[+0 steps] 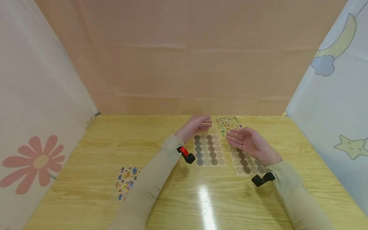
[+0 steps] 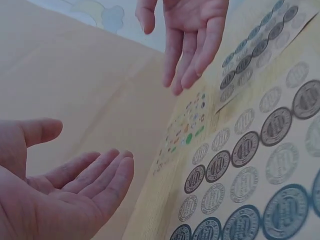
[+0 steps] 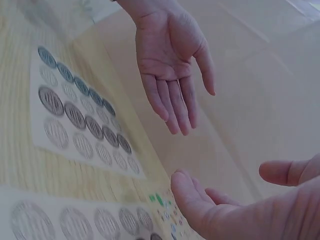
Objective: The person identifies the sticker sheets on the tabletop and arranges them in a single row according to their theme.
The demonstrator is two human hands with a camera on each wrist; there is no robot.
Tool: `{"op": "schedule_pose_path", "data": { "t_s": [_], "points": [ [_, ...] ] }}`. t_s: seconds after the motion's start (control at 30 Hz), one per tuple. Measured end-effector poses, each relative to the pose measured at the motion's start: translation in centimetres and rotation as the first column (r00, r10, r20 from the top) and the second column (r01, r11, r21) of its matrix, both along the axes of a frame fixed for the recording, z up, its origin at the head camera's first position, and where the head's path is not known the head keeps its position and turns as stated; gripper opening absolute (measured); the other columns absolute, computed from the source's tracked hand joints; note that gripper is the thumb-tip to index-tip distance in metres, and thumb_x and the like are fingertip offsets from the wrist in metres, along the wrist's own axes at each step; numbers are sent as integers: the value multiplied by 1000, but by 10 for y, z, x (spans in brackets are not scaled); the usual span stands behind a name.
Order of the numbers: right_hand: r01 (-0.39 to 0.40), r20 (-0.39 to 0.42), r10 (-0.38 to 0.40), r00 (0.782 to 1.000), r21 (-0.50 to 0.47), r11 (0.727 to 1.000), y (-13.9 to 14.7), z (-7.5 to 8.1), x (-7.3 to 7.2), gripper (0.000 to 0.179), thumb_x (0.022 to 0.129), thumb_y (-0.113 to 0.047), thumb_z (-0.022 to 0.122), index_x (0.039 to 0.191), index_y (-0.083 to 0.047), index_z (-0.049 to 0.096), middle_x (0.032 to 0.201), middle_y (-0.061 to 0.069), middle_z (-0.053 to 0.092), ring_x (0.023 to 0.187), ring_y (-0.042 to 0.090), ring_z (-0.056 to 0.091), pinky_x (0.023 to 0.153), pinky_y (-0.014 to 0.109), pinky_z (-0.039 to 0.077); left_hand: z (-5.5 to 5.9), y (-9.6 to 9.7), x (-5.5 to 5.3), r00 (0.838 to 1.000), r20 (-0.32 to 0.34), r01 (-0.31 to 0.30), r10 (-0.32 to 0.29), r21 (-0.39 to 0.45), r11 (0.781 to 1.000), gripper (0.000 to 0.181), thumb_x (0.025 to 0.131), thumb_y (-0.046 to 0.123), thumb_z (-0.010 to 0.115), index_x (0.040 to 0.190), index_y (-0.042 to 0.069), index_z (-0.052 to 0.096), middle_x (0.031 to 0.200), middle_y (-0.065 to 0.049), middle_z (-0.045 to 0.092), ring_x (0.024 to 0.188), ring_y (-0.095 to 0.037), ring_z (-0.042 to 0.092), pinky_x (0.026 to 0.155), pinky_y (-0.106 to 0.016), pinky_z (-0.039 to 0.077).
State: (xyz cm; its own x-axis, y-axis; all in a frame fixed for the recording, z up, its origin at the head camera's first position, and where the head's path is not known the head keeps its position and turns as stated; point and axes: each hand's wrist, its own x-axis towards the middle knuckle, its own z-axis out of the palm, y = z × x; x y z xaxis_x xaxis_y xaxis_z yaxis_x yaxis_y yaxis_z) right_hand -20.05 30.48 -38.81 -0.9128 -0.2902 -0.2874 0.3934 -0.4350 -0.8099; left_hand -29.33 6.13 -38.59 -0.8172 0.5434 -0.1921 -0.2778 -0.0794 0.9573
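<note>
Both hands hover over the far part of the table with relaxed fingers and nothing in them. In the head view my left hand (image 1: 200,124) is just beyond a sheet of round stamp-like stickers (image 1: 209,150), its palm turned toward the other hand. My right hand (image 1: 248,142) is above a second sheet of round stickers (image 1: 244,163) and covers its upper part. Between and behind the hands lies a clear-looking sheet of tiny colourful stickers (image 1: 229,123). The left wrist view shows the left palm (image 2: 70,195) facing the right hand (image 2: 195,40), with a gap between them.
At the left of the wooden table (image 1: 115,140) lies another sheet of colourful stickers (image 1: 126,182), partly hidden by the left sleeve. A plain brownish sheet (image 1: 184,64) hangs behind the table. Patterned curtains stand at both sides, and light glares near the front.
</note>
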Motion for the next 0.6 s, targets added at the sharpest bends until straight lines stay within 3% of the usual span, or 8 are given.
{"op": "schedule_pose_path", "data": {
  "t_s": [0.13, 0.3, 0.43, 0.6],
  "points": [
    [56, 46, -55, 997, -28, 998, 15, -2, -2, 45, 105, -17, 31, 144, 3, 20, 139, 24, 42, 141, 36, 15, 115, 42, 21, -6, 16, -14, 1000, 21, -21, 21, -17, 1000, 50, 98, 26, 55, 140, 1, 43, 140, -22, 45, 125, -34, 48, 104, -40, 42],
    [97, 81, -93, 992, -49, 994, 31, -6, -1, 53, 104, -18, 32, 149, 0, 11, 138, 23, 40, 142, 34, 12, 116, 42, 19, -18, 31, -26, 998, 56, 0, 2, -42, 999, 50, 100, 28, 52, 141, 1, 42, 141, -23, 42, 126, -37, 46, 105, -43, 40],
    [103, 84, -103, 991, -6, 995, 40, -7, 0, 64, 104, -20, 34, 151, -1, -6, 146, 23, 30, 142, 33, 16, 116, 41, 19, -22, 38, -30, 997, 75, 27, -25, -32, 999, 54, 101, 32, 49, 143, -1, 39, 142, -22, 42, 125, -37, 46, 105, -43, 41],
    [105, 105, -107, 989, 30, 994, 44, -7, -5, 64, 105, -23, 32, 151, -2, -6, 155, 23, 8, 142, 34, 13, 115, 41, 20, -23, 41, -37, 989, 145, 27, -34, 49, 998, 61, 100, 34, 50, 144, -4, 34, 144, -24, 37, 126, -40, 43, 107, -45, 38]
  ]
}}
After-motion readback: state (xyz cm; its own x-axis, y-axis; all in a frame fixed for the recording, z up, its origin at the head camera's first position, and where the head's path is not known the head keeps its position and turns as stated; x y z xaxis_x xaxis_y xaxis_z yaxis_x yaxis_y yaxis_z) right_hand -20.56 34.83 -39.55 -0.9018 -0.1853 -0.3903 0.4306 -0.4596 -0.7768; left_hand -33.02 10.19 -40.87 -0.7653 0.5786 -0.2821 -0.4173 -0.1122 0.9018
